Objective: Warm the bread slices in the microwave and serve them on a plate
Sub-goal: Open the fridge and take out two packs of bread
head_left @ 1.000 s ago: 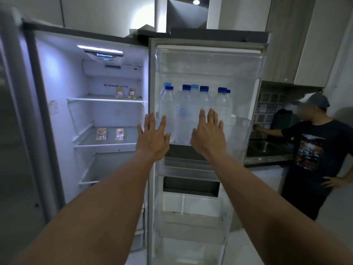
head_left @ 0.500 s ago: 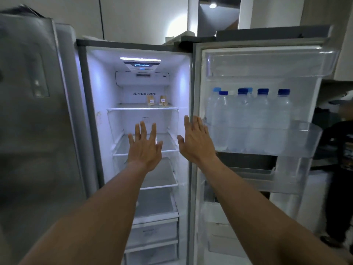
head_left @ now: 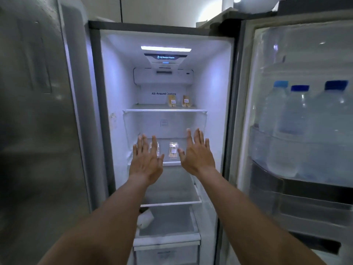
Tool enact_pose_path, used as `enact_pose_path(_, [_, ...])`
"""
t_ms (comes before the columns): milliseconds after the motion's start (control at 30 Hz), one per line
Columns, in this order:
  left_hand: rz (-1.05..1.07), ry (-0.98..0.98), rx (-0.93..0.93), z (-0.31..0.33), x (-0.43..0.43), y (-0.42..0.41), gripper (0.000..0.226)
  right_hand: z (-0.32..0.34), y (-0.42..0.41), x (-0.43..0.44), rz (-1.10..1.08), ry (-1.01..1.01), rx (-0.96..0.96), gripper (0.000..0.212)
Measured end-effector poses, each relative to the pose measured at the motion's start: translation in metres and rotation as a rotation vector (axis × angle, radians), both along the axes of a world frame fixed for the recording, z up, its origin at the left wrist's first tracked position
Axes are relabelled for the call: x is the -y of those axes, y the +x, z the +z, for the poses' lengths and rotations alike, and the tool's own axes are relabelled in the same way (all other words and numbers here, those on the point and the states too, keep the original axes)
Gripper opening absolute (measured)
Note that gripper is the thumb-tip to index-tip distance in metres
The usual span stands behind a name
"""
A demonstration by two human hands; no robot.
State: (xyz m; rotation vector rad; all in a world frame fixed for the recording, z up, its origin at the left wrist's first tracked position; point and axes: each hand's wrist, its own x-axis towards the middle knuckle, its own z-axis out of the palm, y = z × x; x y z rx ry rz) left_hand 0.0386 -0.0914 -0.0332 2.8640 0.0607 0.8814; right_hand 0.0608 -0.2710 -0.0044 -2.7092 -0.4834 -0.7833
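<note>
Both arms reach into the open fridge point(head_left: 118, 83). left hand point(head_left: 146, 165) is back-to-camera, fingers straight and spread wide, holding nothing, in front of the 2nd shelf point(head_left: 172, 163). right hand point(head_left: 197, 157) is the same: fingers straight, fanned, thumb out, empty. The hands are apart with a gap between them. Bread: 2 wrapped bread packs stand upright side by side at the back right of the top shelf point(head_left: 152, 110), left pack point(head_left: 172, 101) and right pack point(head_left: 186, 101), well above the hands. 2 clear packs with white labels are on the 2nd shelf: 1 point(head_left: 173, 150) shows in the gap between the hands, the other point(head_left: 155, 148) is partly hidden behind left-hand fingers; can't tell if either is touched. A small white object point(head_left: 146, 219) lies low on the left, blurred. On the right the open door point(head_left: 257, 77) has a door bin point(head_left: 286, 155) holding upright water bottles point(head_left: 299, 111), blue caps, packed together
</note>
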Motion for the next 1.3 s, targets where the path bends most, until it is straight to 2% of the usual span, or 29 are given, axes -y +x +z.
enact_pose_path(233, [-0.003,-0.095,-0.015,-0.004,-0.023,0.120,0.068,-0.016,0.126,-0.018,-0.025,0.023,-0.039,0.074])
enact_pose_path(467, [0.055,-0.189,-0.069,-0.044,-0.049,0.212,0.069,-0.052,0.228,-0.048,-0.048,0.036,-0.152,0.075])
enact_pose_path(667, [0.061,-0.301,-0.152,-0.081,-0.068,0.265,0.070,-0.084,0.278,-0.076,-0.081,0.125,-0.247,0.075])
enact_pose_path(833, [0.057,-0.403,-0.133,-0.085,-0.080,0.303,0.074,-0.092,0.315,-0.096,-0.087,0.229,-0.303,0.079])
enact_pose_path(933, [0.087,-0.445,-0.155,-0.086,-0.085,0.323,0.080,-0.095,0.333,-0.109,-0.102,0.326,-0.358,0.087])
enact_pose_path(1167, [0.162,-0.550,-0.326,-0.101,-0.082,0.359,0.102,-0.117,0.364,-0.128,-0.209,0.475,-0.517,0.118])
enact_pose_path(1300, [0.257,-0.516,-0.329,-0.105,-0.081,0.368,0.118,-0.120,0.366,-0.123,-0.301,0.429,-0.484,0.090])
